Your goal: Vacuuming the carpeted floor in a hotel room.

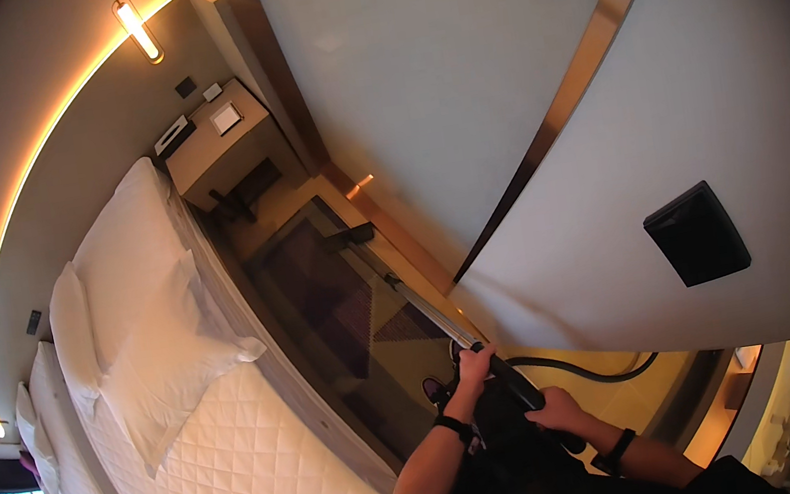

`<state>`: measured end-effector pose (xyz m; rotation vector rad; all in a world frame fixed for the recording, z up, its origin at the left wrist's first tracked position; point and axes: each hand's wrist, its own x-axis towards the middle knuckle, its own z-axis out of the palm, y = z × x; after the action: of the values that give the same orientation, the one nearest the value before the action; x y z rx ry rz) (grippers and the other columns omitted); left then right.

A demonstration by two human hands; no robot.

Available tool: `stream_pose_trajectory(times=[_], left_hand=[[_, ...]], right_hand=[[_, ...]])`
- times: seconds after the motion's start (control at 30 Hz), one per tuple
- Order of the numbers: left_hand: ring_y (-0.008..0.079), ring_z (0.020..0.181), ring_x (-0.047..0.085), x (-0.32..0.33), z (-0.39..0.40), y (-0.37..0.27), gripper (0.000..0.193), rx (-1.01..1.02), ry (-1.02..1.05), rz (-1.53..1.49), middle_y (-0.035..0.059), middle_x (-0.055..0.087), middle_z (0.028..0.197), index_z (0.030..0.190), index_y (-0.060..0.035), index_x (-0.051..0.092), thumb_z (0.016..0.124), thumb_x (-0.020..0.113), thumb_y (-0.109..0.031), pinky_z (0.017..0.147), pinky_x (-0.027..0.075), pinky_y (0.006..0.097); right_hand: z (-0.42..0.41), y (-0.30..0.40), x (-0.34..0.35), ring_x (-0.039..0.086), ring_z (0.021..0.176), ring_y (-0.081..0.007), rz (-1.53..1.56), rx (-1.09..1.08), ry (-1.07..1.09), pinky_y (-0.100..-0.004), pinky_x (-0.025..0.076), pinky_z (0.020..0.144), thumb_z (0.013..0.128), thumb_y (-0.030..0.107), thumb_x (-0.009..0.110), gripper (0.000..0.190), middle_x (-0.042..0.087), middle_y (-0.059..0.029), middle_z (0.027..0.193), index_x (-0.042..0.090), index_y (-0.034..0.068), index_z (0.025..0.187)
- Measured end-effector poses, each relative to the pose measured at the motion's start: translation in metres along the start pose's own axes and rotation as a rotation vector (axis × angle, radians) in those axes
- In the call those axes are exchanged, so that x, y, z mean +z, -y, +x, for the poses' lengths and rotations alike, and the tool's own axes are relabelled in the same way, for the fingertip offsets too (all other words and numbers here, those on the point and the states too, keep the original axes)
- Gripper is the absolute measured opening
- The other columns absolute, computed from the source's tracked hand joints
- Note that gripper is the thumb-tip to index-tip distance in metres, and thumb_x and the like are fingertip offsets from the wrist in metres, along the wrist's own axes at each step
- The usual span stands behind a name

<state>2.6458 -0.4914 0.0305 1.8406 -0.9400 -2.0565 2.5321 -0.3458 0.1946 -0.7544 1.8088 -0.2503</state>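
A vacuum cleaner wand [434, 310] of bright metal runs away from me at a slant over the floor. My left hand [476, 366] is closed around it where the metal meets the black handle [515, 384]. Lower down, my right hand [558, 410] grips that black handle. At the far end the dark floor head [350, 236] rests by the edge of a patterned carpet [326, 294], close to the wall side. A black hose [586, 369] curves off to the right behind the handle. Both wrists carry black bands.
To the left stands a bed with a quilted white cover [242, 450] and white pillows [164, 385]. Beyond it is a bedside table [221, 139] with a tissue box [173, 135]. A frosted glass panel [446, 73] rises on the right, near a wall-mounted black box [696, 235].
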Motion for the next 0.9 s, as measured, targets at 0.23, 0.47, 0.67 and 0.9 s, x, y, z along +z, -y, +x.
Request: stream_pose_trajectory(times=[0.23,0.47,0.67,0.9], left_hand=[[0.0223,0.063,0.066,-0.016,0.058,-0.032,0.033,0.067,-0.120,0.025,0.0140,0.065,0.074,0.085,0.0087,0.058,0.069,0.074,-0.016,0.052,0.052,0.0353],[0.0244,0.054,0.061,-0.008,-0.023,0.031,0.013,0.047,0.023,-0.614,0.0086,0.056,0.065,0.080,-0.0025,0.056,0.073,0.066,-0.007,0.050,0.053,0.0382],[0.0189,0.062,0.061,0.077,-0.108,0.073,0.035,-0.224,0.194,-0.451,0.0057,0.060,0.079,0.102,-0.0032,0.053,0.078,0.073,-0.017,0.055,0.052,0.0352],[0.0209,0.062,0.066,0.072,-0.126,0.046,0.023,-0.315,0.304,-0.323,0.0085,0.065,0.073,0.079,0.0007,0.064,0.076,0.074,-0.020,0.053,0.056,0.0350]], right_hand=[[0.065,0.015,0.025,0.064,0.052,-0.0175,0.399,0.019,0.039,-0.0323,0.052,0.054,0.075,0.012,0.071,0.016,0.064,-0.0094,0.059,0.063,-0.002,0.071],[0.015,-0.008,-0.007,0.067,0.057,-0.0210,-0.193,-0.178,0.356,-0.0344,0.053,0.060,0.073,0.017,0.069,0.017,0.067,-0.0107,0.063,0.067,0.001,0.079],[-0.077,-0.059,-0.089,0.070,0.066,-0.0230,-0.416,0.045,0.349,-0.0339,0.054,0.068,0.069,0.021,0.074,0.027,0.070,-0.0114,0.071,0.068,0.003,0.088],[-0.094,-0.065,-0.092,0.070,0.067,-0.0240,-0.400,0.046,0.250,-0.0350,0.054,0.069,0.068,0.022,0.075,0.031,0.070,-0.0132,0.073,0.069,0.001,0.090]])
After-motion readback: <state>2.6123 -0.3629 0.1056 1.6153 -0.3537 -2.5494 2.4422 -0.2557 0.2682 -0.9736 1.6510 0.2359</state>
